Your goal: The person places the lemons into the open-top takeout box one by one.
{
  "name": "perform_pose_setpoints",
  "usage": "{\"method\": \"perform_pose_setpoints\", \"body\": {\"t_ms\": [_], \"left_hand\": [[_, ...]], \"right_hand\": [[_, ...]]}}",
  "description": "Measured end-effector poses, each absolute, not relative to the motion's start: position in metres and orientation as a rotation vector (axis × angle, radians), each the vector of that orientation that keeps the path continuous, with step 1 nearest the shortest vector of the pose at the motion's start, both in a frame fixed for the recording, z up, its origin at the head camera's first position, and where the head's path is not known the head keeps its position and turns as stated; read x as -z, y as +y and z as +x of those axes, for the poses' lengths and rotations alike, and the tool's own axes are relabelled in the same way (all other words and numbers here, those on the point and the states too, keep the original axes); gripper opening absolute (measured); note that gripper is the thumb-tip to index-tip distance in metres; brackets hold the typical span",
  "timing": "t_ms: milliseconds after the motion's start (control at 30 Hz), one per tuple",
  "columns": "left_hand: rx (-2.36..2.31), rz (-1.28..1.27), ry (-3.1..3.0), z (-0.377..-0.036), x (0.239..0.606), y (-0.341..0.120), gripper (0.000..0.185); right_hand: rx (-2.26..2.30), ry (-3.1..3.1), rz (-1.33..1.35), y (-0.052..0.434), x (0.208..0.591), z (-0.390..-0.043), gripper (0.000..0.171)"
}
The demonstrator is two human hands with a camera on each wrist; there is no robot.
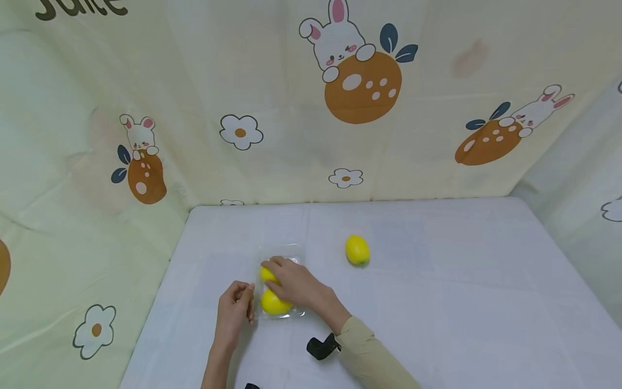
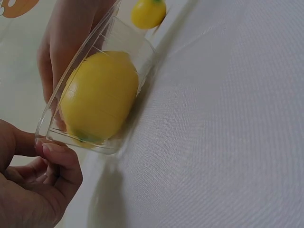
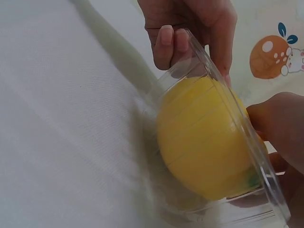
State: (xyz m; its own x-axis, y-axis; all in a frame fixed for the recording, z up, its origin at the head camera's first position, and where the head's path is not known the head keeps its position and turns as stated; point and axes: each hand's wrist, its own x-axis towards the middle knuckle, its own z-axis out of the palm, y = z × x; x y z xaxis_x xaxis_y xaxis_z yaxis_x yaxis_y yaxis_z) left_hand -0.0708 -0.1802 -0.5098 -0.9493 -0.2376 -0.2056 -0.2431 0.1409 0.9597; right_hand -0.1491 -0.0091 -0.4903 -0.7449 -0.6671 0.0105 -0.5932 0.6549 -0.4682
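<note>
A clear plastic box (image 1: 283, 249) lies on the white-covered table, its ribbed walls and rim showing in both wrist views. Inside it are two yellow lemons, the nearer one (image 1: 275, 303) and the farther one (image 1: 267, 274). My left hand (image 1: 233, 310) pinches the box's rim at its left side between thumb and fingers. From above, my right hand (image 1: 296, 283) reaches into the box, its fingers curled round the farther lemon and partly covering it. A third lemon (image 1: 357, 250) rests on the table to the right of the box.
A black camera mount (image 1: 323, 347) sits by the right wrist, close to the tan sleeve (image 1: 371, 351). The white table (image 1: 437, 281) extends to the right. Behind it hangs a cream curtain (image 1: 272, 70) printed with rabbits and flowers.
</note>
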Motion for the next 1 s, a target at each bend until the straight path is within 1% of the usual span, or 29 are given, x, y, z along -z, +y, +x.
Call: {"method": "perform_pose_setpoints", "body": {"t_ms": [167, 333, 533, 700, 867, 1000], "left_hand": [[-1.998, -0.491, 2.358, -0.069, 0.511, -0.180, 0.028], [-1.985, -0.528, 2.369, -0.067, 0.512, -0.183, 0.024], [-1.954, -0.525, 2.375, -0.069, 0.511, -0.184, 0.024], [-1.969, -0.494, 2.393, -0.071, 0.510, -0.185, 0.024], [-1.967, -0.493, 2.397, -0.073, 0.509, -0.184, 0.024], [-1.954, -0.508, 2.382, -0.072, 0.509, -0.182, 0.024]], "right_hand": [[0.648, 2.738, -1.060, -0.003, 0.489, -0.144, 0.045], [0.748, 2.748, -1.073, 0.011, 0.486, -0.137, 0.042], [0.988, 2.859, -1.170, 0.044, 0.481, -0.131, 0.035], [1.123, 3.005, -1.276, 0.072, 0.481, -0.136, 0.034], [1.120, 3.165, -1.202, 0.098, 0.490, -0.145, 0.040], [1.089, 3.307, -1.047, 0.118, 0.506, -0.157, 0.048]]}}
